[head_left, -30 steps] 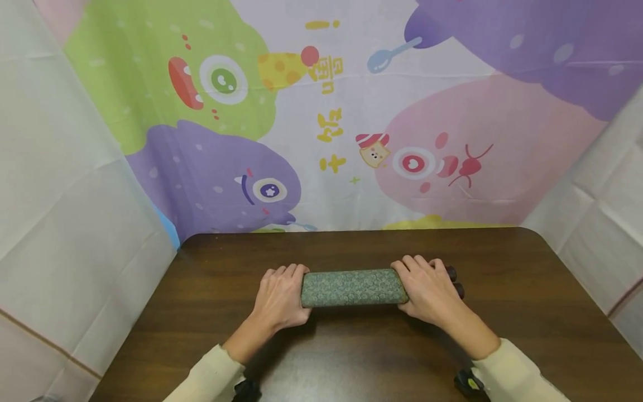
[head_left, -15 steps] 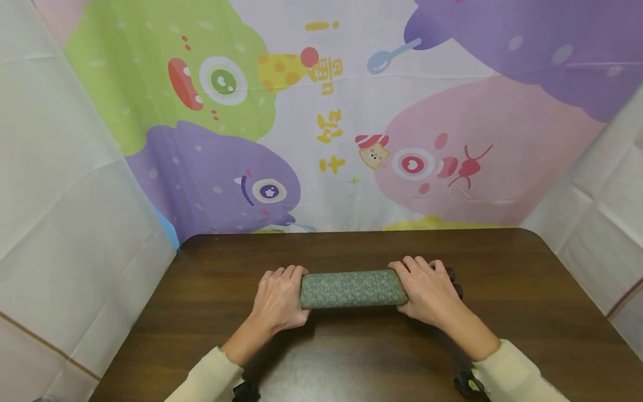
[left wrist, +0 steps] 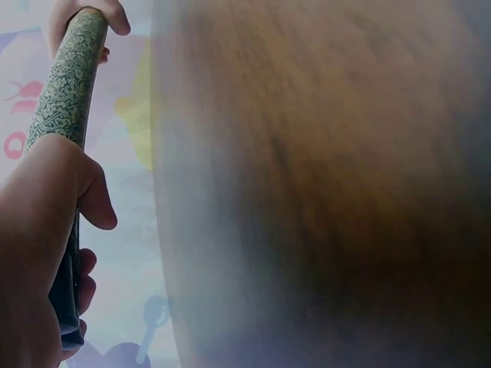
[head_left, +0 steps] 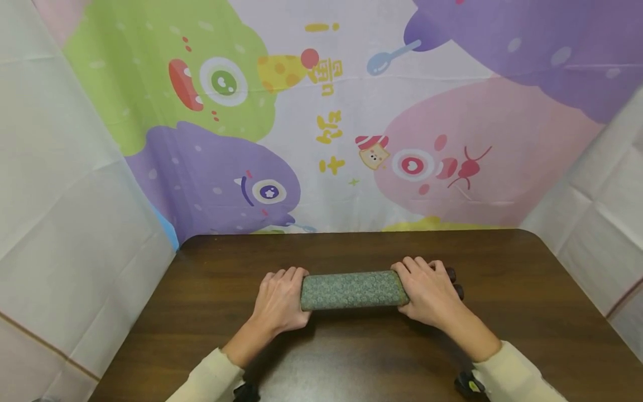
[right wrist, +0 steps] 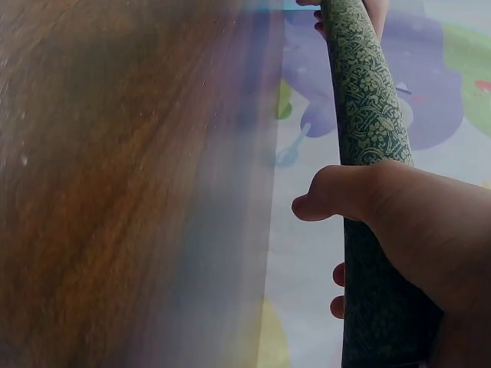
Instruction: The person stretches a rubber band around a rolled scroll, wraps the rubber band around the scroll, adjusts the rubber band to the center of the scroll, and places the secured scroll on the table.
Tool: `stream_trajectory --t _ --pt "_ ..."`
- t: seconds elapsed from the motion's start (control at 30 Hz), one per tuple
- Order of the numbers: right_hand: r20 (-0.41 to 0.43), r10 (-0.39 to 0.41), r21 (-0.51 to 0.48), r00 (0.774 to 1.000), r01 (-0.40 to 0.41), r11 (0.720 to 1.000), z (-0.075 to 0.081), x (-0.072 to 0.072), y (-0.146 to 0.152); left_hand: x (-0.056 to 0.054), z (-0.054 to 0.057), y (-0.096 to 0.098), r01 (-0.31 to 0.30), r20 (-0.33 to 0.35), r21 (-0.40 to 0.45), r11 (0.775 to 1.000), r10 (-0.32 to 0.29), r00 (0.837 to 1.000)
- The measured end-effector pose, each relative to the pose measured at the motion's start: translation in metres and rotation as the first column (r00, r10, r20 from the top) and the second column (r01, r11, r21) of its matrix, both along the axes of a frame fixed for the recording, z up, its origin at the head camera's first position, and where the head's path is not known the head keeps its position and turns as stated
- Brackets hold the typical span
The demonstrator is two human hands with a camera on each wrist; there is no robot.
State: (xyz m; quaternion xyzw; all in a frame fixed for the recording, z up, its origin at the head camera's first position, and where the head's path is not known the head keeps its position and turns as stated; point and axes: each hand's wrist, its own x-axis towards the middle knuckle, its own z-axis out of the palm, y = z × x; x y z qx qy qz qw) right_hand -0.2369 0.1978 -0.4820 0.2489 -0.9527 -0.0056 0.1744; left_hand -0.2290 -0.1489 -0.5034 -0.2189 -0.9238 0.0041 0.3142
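Note:
A rolled-up scroll (head_left: 354,290) with a green floral pattern is held level above the table. My left hand (head_left: 280,298) grips its left end, thumb on the near side and fingers over the far side. At the other end my right hand (head_left: 427,290) holds it the same way. Two dark round knobs (head_left: 459,291) stick out past the right hand. In the left wrist view the scroll (left wrist: 69,84) runs up toward the right hand. The right wrist view shows the scroll's patterned surface (right wrist: 368,100) close up, with fingertips (right wrist: 337,307) showing past its edge.
A dark brown wooden table (head_left: 331,357) with rounded far corners lies beneath the hands. Behind it hangs a cloth (head_left: 346,206) printed with cartoon monsters. Pale sheets (head_left: 75,184) close in the left and right sides.

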Motion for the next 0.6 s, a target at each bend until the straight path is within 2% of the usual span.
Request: stream_trajectory --t 0.33,0.6 --pt "-0.018 0.01 -0.004 1.0 -0.01 1.0 -0.0024 -0.0017 -0.0024 0.0007 -0.0026 -0.0006 -0.012 0.013 0.009 1.0 0.011 1.0" --pt "-0.062 0.017 -0.031 0.998 -0.019 0.999 -0.007 -0.0025 -0.0034 0.0014 -0.0028 0.0001 -0.012 0.024 0.018 1.0 0.012 1.0"
